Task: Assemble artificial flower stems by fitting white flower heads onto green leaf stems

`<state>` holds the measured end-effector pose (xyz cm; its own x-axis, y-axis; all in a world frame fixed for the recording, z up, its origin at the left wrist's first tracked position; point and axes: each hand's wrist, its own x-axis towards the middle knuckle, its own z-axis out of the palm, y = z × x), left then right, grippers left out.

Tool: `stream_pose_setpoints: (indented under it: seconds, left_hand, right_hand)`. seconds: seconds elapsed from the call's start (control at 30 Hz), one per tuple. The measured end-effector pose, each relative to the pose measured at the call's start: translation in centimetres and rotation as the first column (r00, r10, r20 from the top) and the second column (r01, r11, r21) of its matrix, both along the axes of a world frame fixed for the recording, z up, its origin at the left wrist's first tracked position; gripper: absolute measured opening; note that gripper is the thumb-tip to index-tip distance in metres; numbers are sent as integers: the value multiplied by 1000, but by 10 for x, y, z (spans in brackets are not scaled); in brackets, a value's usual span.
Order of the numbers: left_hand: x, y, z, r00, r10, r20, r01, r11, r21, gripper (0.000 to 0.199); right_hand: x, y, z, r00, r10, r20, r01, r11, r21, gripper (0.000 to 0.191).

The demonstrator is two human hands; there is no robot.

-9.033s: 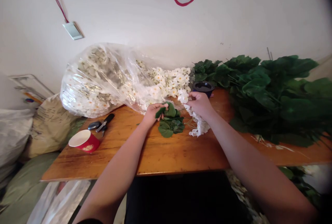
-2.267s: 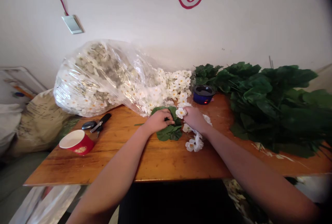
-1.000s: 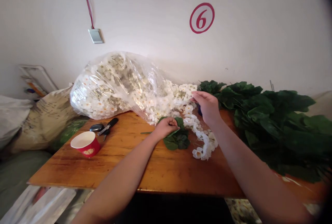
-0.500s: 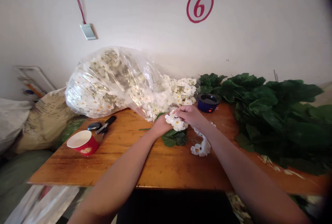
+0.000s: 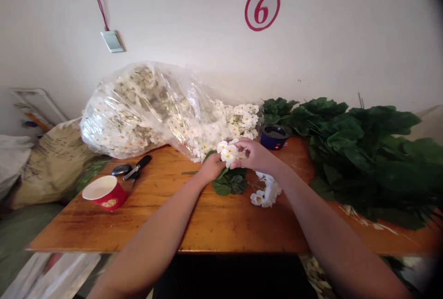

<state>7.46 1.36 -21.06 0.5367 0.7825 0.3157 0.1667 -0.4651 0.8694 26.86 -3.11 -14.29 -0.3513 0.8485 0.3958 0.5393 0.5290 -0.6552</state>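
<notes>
My left hand (image 5: 212, 168) is closed around the base of a sprig of green artificial leaves (image 5: 230, 182), whose stem sticks out to the left. White artificial flowers (image 5: 228, 152) with yellow centres stand above the leaves, between my hands. My right hand (image 5: 255, 154) has its fingers curled on the right side of these flowers, gripping them. Under my right wrist, a loose bunch of white flowers (image 5: 266, 193) lies on the wooden table (image 5: 221, 230). Just beyond my right hand sits a small dark blue pot (image 5: 274, 137) with a red light.
A clear plastic bag (image 5: 138, 110) full of white flowers lies against the wall. Green leaf sprigs (image 5: 374, 151) are heaped on the right. At the left are a red and white paper cup (image 5: 105, 193), a dark rounded object (image 5: 122, 170) and a black-handled tool (image 5: 140, 165).
My right hand has shifted its fingers from the top of the flowers to their right side. The held flowers now face me more upright. The whole view has shifted slightly.
</notes>
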Motion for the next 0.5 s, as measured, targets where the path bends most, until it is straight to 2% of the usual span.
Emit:
stream_pose_setpoints:
  seconds: [0.1, 0.23, 0.4, 0.43, 0.5]
  left_hand:
    - [1, -1, 2, 1000, 20, -19, -20, 1000, -3, 27]
    - [0, -1, 2, 997, 62, -39, -61, 998, 16, 31]
    - [1, 2, -1, 994, -86, 64, 81, 993, 84, 24]
    - [2, 3, -2, 993, -96, 70, 90, 992, 90, 23]
    - [3, 5, -1, 996, -35, 77, 28, 996, 83, 19]
  right_hand:
    - [0, -1, 2, 996, -26, 85, 19, 996, 83, 37]
    - [-3, 1, -1, 999, -39, 12, 37, 991, 132, 14]
    - [-1, 6, -5, 992, -105, -68, 113, 985, 132, 17]
    - [-1, 6, -5, 989, -128, -74, 136, 983, 123, 17]
    - [-1, 6, -5, 982, -173, -74, 180, 979, 98, 17]
